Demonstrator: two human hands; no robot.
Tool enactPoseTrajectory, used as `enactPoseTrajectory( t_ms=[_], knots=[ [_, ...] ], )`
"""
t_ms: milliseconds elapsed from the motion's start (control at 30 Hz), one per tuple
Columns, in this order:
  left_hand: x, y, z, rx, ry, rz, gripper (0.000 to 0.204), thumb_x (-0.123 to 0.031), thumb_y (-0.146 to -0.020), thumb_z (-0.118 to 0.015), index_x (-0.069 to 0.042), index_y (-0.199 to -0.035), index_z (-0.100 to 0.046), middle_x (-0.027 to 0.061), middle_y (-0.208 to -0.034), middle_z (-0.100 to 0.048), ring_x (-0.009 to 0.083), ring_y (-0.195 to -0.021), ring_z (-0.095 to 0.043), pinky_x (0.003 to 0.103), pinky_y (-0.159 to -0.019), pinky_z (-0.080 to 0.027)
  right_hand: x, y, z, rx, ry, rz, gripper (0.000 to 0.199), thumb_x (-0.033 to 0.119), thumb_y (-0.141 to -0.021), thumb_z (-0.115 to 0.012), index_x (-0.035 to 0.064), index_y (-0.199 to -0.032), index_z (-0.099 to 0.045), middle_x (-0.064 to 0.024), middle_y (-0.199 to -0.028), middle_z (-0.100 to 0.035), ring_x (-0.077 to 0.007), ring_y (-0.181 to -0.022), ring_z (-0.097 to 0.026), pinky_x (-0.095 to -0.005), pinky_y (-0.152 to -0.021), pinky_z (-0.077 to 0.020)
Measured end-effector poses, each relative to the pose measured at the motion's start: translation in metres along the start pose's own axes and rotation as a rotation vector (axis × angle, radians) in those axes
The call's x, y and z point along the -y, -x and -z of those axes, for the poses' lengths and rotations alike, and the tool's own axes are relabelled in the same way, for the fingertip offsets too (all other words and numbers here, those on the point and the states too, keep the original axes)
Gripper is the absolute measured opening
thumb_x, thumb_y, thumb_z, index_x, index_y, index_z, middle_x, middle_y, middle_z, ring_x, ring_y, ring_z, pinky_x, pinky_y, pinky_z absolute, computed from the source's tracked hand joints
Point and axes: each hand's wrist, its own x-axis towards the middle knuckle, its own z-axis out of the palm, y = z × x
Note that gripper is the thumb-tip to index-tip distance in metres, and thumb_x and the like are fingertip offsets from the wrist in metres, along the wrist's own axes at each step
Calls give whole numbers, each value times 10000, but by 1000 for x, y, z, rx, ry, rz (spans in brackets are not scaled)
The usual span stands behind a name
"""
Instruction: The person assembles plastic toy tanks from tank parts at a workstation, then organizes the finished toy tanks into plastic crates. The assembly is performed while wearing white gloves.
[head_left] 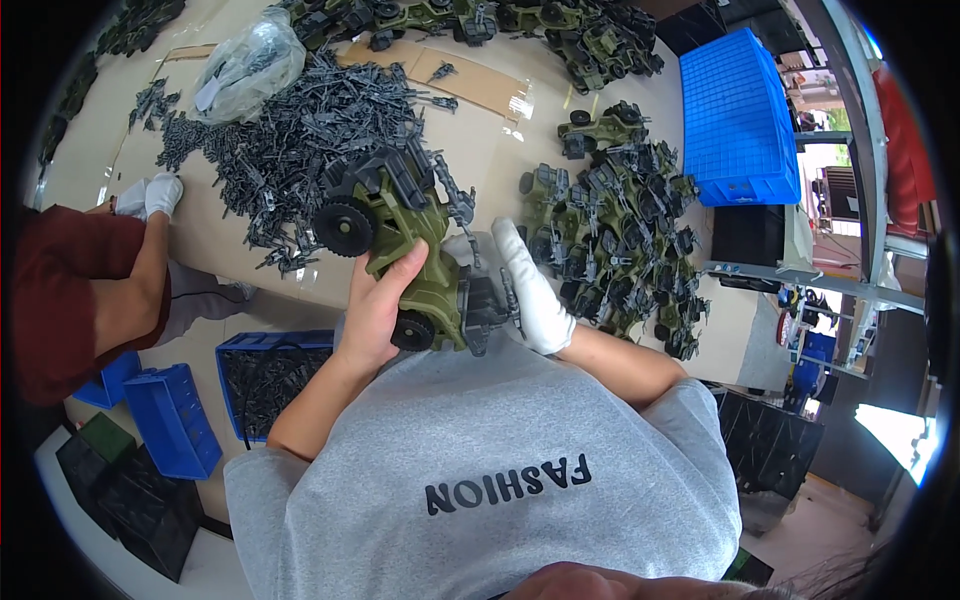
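A green toy jeep [432,290] with black wheels and dark grey parts is tilted up on its side in front of my chest. My bare left hand [378,308] is closed on its near left side, thumb across the green body. On the jeep's right side is my right hand [535,295], in a white glove. Its thumb side is stretched out past the jeep; a pale patch behind the body looks like its fingers, partly hidden. A dark grey toy gun [510,298] sticks out by the right palm. Another grey gun [455,192] juts from the jeep's far end.
A big heap of grey toy gun parts [310,140] covers the table's left, a clear plastic bag [255,70] on it. Many assembled toy jeeps [620,230] crowd the right, near a blue crate [740,120]. A co-worker's gloved hand [162,195] rests at left. Blue bins [175,420] stand below.
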Motion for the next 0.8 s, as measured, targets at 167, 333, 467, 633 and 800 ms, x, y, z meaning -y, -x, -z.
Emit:
enactPoseTrajectory(
  t_ms=[167,333,467,633,800],
  knots=[
    [1,11,-3,-38,-50,-4,327,-186,-955,-694,-15,-1223,-612,36,-1109,-666,120,-971,-637,289,-846,-522,-17,-2,11,-2,-64,95,605,516,-1085,-284,19,-1265,-577,-86,-1127,-644,-158,-1013,-609,-296,-965,-469],
    [10,17,-3,-78,-120,-25,331,-85,-931,-693,11,-1235,-605,70,-1169,-670,141,-1026,-642,305,-886,-520,-44,-11,42,50,93,213,525,397,-1099,-315,-18,-1358,-507,-110,-1356,-552,-199,-1271,-497,-344,-1120,-353],
    [46,-78,24,49,-443,44,366,-199,-924,-723,1,-1215,-627,84,-1137,-685,148,-1034,-642,292,-891,-509,-115,-62,105,-216,-37,313,608,373,-1096,-320,-53,-1529,-303,-173,-1613,-290,-242,-1524,-194,-341,-1242,-140],
    [175,-187,71,198,-554,17,620,-335,-902,-770,-7,-1343,-482,101,-1198,-657,186,-1055,-643,329,-940,-506,-88,-63,138,-453,521,319,336,302,-1050,-518,45,-1251,-601,-146,-1179,-674,-231,-1080,-630,-333,-972,-468],
    [233,-222,44,196,-618,237,685,-258,-877,-793,11,-1379,-412,146,-1223,-642,212,-1109,-635,352,-959,-505,26,-50,212,-535,1330,782,263,218,-938,-635,69,-1153,-647,-177,-1075,-678,-321,-983,-663,-403,-882,-523]
  ],
)
